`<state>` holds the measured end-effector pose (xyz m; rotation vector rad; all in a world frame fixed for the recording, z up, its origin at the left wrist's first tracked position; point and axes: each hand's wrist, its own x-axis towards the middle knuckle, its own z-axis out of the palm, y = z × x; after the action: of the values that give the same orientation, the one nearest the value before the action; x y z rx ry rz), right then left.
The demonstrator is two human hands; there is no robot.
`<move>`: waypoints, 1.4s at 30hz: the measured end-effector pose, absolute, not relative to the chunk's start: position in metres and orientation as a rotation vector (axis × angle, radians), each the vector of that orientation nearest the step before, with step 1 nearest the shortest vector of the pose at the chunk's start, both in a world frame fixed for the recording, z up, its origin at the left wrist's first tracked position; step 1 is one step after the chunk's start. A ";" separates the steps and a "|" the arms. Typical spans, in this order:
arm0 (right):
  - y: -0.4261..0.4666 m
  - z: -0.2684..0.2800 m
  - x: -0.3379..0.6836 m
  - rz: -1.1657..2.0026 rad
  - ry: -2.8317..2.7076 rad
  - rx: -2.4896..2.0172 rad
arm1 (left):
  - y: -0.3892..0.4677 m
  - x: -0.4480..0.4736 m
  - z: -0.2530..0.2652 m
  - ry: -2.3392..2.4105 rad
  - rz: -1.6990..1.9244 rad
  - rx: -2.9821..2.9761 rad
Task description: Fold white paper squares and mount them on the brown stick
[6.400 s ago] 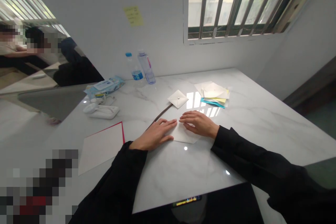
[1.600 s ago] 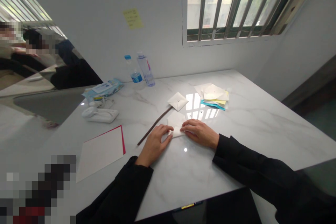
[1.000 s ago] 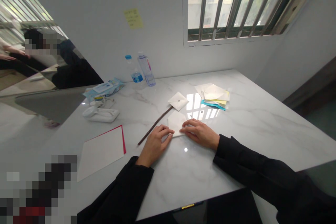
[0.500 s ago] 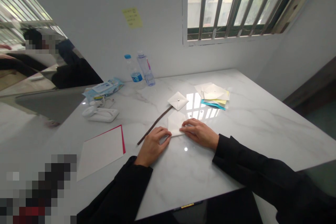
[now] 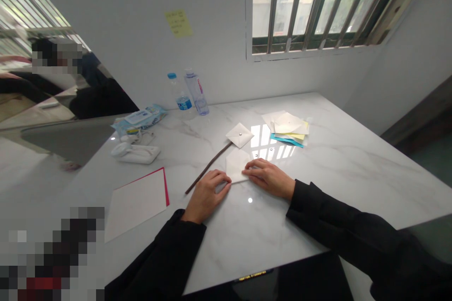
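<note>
A sheet of white paper (image 5: 237,162), folded along its near edge, lies flat on the marble-patterned table. At its lower left corner my left hand (image 5: 208,193) pinches the edge between thumb and fingers. My right hand (image 5: 270,178) is closed on the lower right side, its fingertips pressed on the paper and partly covering it. Just beyond lies a white folded-paper square (image 5: 239,135) with a small round pin at its centre. A thin brown stick (image 5: 209,167) runs from that square down to beside my left hand.
Papers in white, yellow and blue (image 5: 287,129) are stacked at the back right. On the left lie a white sheet over a red one (image 5: 137,202), a white device (image 5: 136,153) and a wipes pack (image 5: 144,116). Two plastic bottles (image 5: 196,93) stand by the wall. A person (image 5: 88,80) sits beyond.
Almost nothing differs. Both hands stay at the folded edge of the white paper, and the view has shifted very slightly.
</note>
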<state>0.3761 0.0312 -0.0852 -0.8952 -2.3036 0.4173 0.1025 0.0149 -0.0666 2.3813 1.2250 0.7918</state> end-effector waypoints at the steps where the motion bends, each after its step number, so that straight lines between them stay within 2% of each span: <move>1: 0.031 -0.085 0.376 0.419 -2.304 -0.895 | 0.015 0.102 -0.067 1.225 0.791 2.382; 42: 0.034 -0.091 0.377 0.425 -2.285 -0.846 | 0.014 0.108 -0.065 1.230 0.820 2.419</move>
<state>0.3772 0.0338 -0.0905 -0.8461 -2.2845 0.4247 0.1083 0.0142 -0.0651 2.4189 1.2303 0.8201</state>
